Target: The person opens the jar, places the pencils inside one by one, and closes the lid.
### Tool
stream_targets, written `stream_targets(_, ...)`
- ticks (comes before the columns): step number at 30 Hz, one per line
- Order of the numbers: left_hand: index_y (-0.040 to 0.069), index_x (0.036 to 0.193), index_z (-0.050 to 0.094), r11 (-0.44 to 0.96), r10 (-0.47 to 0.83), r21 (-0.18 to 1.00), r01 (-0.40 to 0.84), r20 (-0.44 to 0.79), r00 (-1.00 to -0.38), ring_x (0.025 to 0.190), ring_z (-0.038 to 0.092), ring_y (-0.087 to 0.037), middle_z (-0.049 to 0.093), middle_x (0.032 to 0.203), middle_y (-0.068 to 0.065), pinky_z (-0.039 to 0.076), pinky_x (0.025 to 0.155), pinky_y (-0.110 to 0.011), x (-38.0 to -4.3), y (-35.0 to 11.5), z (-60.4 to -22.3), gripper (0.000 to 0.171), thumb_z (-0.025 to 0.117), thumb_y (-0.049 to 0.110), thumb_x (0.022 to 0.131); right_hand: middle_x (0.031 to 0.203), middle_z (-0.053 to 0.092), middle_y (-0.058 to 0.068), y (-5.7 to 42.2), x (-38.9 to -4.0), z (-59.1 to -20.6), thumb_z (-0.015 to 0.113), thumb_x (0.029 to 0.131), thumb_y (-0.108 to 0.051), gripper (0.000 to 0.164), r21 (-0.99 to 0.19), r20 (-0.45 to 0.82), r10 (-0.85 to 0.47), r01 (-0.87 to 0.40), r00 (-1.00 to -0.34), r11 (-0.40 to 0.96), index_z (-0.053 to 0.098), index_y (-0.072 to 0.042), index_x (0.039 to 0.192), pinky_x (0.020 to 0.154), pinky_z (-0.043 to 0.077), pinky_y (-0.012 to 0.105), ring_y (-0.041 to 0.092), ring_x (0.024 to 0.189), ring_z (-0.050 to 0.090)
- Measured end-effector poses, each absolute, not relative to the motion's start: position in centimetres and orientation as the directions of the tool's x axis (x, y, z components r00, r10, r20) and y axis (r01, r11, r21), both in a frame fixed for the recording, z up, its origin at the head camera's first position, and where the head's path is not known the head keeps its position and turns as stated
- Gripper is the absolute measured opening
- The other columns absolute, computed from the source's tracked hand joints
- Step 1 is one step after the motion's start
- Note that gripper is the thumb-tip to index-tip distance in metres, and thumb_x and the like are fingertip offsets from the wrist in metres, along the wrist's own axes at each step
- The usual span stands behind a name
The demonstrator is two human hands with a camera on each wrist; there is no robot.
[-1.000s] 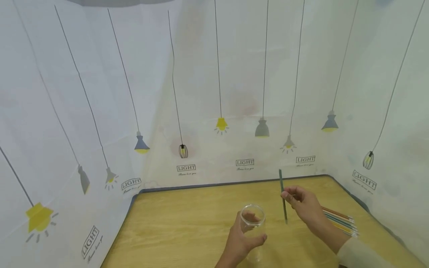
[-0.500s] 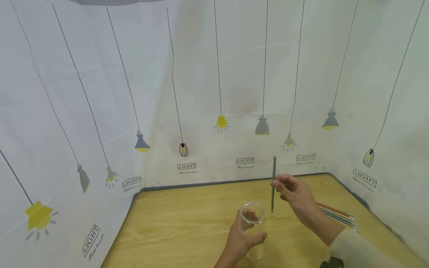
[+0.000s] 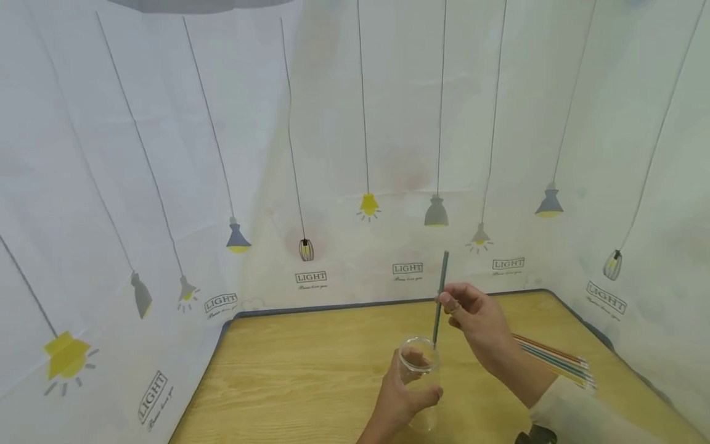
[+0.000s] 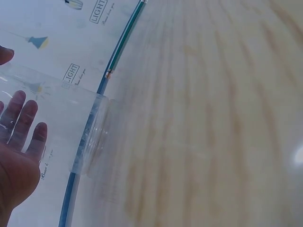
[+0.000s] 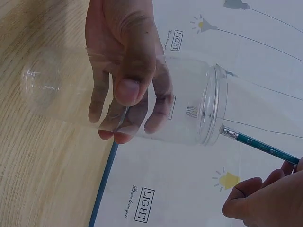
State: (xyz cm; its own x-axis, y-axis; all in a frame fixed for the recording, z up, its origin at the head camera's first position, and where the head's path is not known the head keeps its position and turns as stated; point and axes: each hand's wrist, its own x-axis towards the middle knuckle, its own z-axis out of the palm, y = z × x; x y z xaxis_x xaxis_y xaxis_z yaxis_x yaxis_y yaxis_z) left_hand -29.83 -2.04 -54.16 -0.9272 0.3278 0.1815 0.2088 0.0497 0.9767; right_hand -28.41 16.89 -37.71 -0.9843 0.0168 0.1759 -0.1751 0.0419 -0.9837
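A clear jar [image 3: 418, 369] stands upright on the table, gripped by my left hand [image 3: 396, 401] with thumb and fingers around its side. My right hand [image 3: 481, 324] pinches a dark green pencil [image 3: 442, 283] near its middle and holds it almost upright. In the right wrist view the pencil's metal-banded eraser end [image 5: 228, 132] is down beside the jar's rim [image 5: 218, 106]; whether it touches the glass I cannot tell. The left wrist view shows the jar mouth [image 4: 97, 137] and the pencil [image 4: 125, 40] apart, with the fingers seen through the glass.
Several pencils [image 3: 554, 361] in orange, white, green and yellow lie side by side on the wooden table [image 3: 299, 364], beyond my right forearm. White sheets printed with hanging lamps [image 3: 333, 154] surround the table's back and sides.
My right hand has carried the green pencil left and slightly up, from beside the jar to its rim. The left hand keeps its grip on the jar.
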Motion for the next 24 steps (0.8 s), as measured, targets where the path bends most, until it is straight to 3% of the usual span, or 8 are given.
stream_targets(14, 0.031, 0.135, 0.056, 0.054, 0.317, 0.984, 0.171, 0.146, -0.937, 0.133, 0.061, -0.027, 0.072, 0.136, 0.007, 0.053, 0.111, -0.066, -29.8, -2.1, -54.7, 0.064, 0.092, 0.020, 0.083, 0.113, 0.076, -0.005, 15.7, -28.2, -39.9, 0.073, 0.108, -0.028, 0.034, -0.977, 0.161, -0.028, -0.164, -0.986, 0.140, 0.069, -0.002, 0.130, 0.092, 0.055, 0.024, 0.014, 0.108, 0.063)
stream_targets(17, 0.032, 0.136, 0.056, 0.057, 0.322, 0.983, 0.172, 0.145, -0.935, 0.135, 0.060, -0.029, 0.071, 0.138, 0.007, 0.054, 0.110, -0.068, -29.9, -2.1, -54.7, 0.064, 0.091, 0.020, 0.084, 0.117, 0.076, -0.001, 15.6, -28.1, -40.1, 0.073, 0.108, -0.029, 0.034, -0.962, 0.188, -0.055, -0.195, -0.981, 0.190, 0.071, -0.002, 0.130, 0.099, 0.054, 0.031, 0.014, 0.111, 0.062)
stream_targets(21, 0.031, 0.141, 0.054, 0.062, 0.343, 0.977, 0.206, 0.173, -0.923, 0.138, 0.059, -0.032, 0.068, 0.144, 0.003, 0.046, 0.114, -0.078, -30.0, -2.2, -54.7, 0.067, 0.088, 0.022, 0.085, 0.126, 0.076, 0.006, 15.7, -28.0, -40.5, 0.073, 0.108, -0.029, 0.034, -0.922, 0.241, -0.138, -0.271, -0.961, 0.277, 0.072, -0.007, 0.134, 0.105, 0.053, 0.043, 0.018, 0.116, 0.062)
stream_targets(24, 0.029, 0.146, 0.051, 0.070, 0.352, 0.970, 0.231, 0.193, -0.916, 0.140, 0.057, -0.032, 0.065, 0.147, 0.001, 0.041, 0.116, -0.081, -30.1, -2.2, -54.7, 0.070, 0.086, 0.024, 0.086, 0.132, 0.077, 0.011, 15.9, -28.0, -40.6, 0.073, 0.108, -0.029, 0.036, -0.894, 0.275, -0.183, -0.321, -0.944, 0.312, 0.072, -0.010, 0.138, 0.099, 0.055, 0.043, 0.021, 0.115, 0.064)
